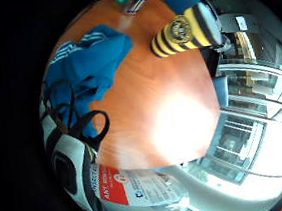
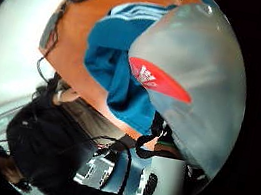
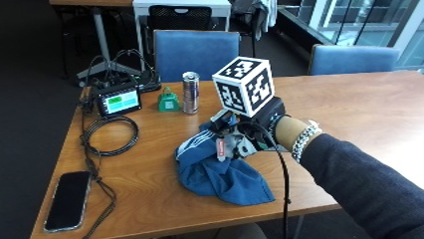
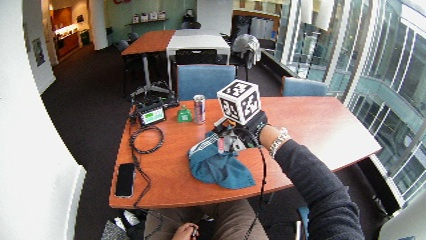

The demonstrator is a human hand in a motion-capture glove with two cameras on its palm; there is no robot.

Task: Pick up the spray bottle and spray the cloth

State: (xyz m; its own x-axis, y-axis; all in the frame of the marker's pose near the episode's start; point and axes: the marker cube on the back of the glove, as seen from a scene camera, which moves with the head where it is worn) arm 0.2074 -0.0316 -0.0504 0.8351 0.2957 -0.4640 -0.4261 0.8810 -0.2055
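Observation:
My gloved right hand holds a small translucent spray bottle with a red label, fingers curled round it. The bottle hangs just above the crumpled blue cloth with white stripes, which lies on the wooden table near its front edge. In the thumb side palm view the bottle fills much of the picture, with the cloth right behind it. In the little finger side palm view the bottle's labelled body lies against the palm and the cloth is on the table beyond.
A drink can, a small green object and a small screen device stand behind the cloth. A phone and coiled cable lie to the left. A yellow and black striped object shows on the table.

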